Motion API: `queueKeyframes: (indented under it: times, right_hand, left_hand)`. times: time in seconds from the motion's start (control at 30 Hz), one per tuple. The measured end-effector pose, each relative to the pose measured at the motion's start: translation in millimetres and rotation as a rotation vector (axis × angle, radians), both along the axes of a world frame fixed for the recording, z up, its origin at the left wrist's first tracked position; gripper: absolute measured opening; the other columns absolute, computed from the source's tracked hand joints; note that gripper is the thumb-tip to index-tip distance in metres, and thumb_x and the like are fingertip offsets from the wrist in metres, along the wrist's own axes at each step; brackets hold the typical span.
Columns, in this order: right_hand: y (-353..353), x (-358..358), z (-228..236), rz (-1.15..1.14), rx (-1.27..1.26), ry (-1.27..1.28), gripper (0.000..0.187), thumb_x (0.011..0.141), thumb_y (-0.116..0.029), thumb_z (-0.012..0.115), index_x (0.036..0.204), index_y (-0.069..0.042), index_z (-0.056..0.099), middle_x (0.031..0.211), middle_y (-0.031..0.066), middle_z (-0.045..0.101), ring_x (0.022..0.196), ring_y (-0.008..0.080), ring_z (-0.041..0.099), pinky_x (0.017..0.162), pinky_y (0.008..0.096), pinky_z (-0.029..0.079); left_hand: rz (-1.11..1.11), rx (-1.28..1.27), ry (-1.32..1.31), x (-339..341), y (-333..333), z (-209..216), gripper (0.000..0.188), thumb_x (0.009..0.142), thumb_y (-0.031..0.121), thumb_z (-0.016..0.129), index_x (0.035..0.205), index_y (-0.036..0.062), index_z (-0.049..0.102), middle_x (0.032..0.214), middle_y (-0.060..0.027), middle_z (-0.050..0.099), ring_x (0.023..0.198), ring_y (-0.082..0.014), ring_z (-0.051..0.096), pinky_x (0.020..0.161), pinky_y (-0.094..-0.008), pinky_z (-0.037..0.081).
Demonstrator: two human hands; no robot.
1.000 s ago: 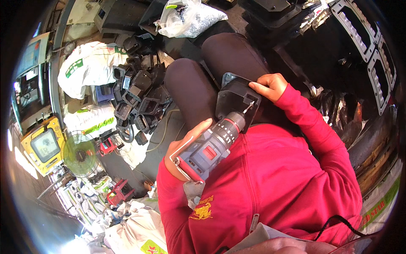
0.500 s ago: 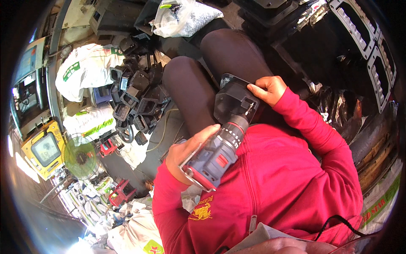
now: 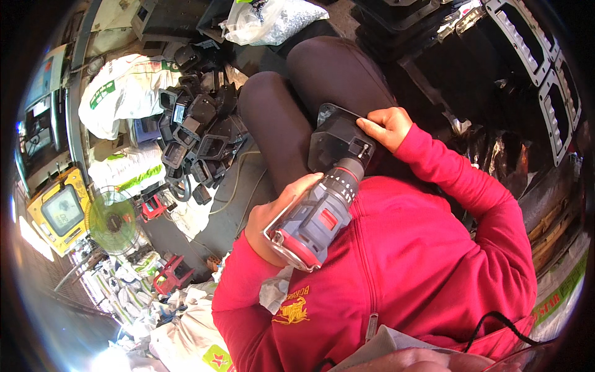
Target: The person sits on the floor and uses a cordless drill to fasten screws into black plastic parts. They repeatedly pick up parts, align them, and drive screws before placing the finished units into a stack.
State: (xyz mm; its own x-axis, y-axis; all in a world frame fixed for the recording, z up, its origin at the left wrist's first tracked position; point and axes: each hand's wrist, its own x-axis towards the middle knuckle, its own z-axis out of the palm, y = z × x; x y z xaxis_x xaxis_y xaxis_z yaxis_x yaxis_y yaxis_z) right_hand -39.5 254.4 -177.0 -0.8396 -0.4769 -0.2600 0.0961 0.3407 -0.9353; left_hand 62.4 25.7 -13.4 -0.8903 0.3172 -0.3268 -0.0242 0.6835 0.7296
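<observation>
In my left hand (image 3: 273, 217) is a grey and red cordless drill (image 3: 313, 223), its body slanting up and to the right across my lap. The chuck end reaches a small raised socket on a black plastic housing (image 3: 334, 139); whether the bit touches it I cannot tell. My right hand (image 3: 392, 128) pinches the housing's right edge between thumb and fingers. The housing rests against my thighs, its flat flange turned toward my knees. Most of the left fingers are hidden behind the drill.
A heap of similar black housings (image 3: 201, 133) lies left of my knees, with a cable (image 3: 238, 180) beside it. A clear bag of small metal pieces (image 3: 273, 22) sits past my knees. Left stand a green fan (image 3: 111, 222) and a yellow-framed scale (image 3: 62, 211). Black frames (image 3: 555, 93) stand at right.
The drill and housing have shifted slightly to the left together, along with both hands. The drill has tilted a little more upright. Both grips are kept.
</observation>
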Motion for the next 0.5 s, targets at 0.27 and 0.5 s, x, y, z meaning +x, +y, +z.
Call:
queueKeyframes:
  times: [0.27,0.5]
  right_hand:
    - [-0.7,-8.6,6.0,0.062,0.111,0.068,0.045,0.089,-0.039,0.057,0.07,0.001,0.061,0.055,0.0171,0.049,0.048,0.022,0.045,0.053,0.0389,0.04]
    - [9.6,4.8,9.5,-0.138,0.067,0.109,0.03,0.084,-0.03,0.068,0.076,-0.001,0.066,0.055,0.0044,0.051,0.052,0.0093,0.044,0.049,0.0306,0.038]
  left_hand:
    - [0.157,0.167,-0.24,-3.4,-5.4,1.2,0.072,0.073,0.015,0.073,0.136,0.0036,0.039,0.127,-0.0113,0.053,0.108,-0.0204,0.059,0.092,-0.0301,0.047]
    - [0.079,0.273,-0.005,8.2,-15.0,2.2,0.057,0.082,-0.001,0.061,0.135,0.0054,0.043,0.126,-0.0101,0.054,0.109,-0.0162,0.058,0.094,-0.0279,0.048]
